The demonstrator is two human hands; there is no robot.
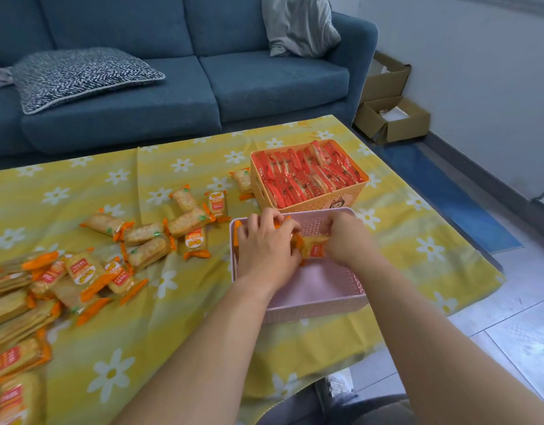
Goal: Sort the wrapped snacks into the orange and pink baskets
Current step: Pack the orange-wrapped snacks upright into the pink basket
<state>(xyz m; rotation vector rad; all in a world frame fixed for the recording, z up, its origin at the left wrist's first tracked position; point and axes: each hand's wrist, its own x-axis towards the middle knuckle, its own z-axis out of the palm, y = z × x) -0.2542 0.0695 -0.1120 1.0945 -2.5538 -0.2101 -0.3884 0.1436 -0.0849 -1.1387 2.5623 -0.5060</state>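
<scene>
Pink plastic basket [313, 305] sat right under both hands, its near half bare. The packets were prob. being stood along the far wall first so rows could fill toward the person.

Left hand [266, 250] had its fingers curled over a clump of orange-wrapped snacks [238, 226] at the far-left corner. The hand hid most of them, so I couldn't tell how many. Right hand [347, 240] pinched 1 packet [314, 250] between thumb & fingers, just right of that clump. It looked pressed against the clump, likely to keep things upright & tight.

Orange basket [313, 205] stood just beyond the grip, v. close to the pink one. It was packed w/ red-wrapped snacks [307, 176] on edge in rows. So red went there & orange wrappers into pink, by my guess. Loose snacks [148, 251] lay well left of the grip, scattered & heaped. Plenty were left, so the job was maybe half done.

Surface was a creased yellow tablecloth [188, 317] w/ white daisies. Beyond the baskets sat a blue sofa [249, 81] w/ a patterned cushion [77, 75] & a grey cushion [298, 23]. Far right of the grip were cardboard boxes [393, 121] by the wall, a pale tiled floor [510, 332] & a blue mat [448, 194].
</scene>
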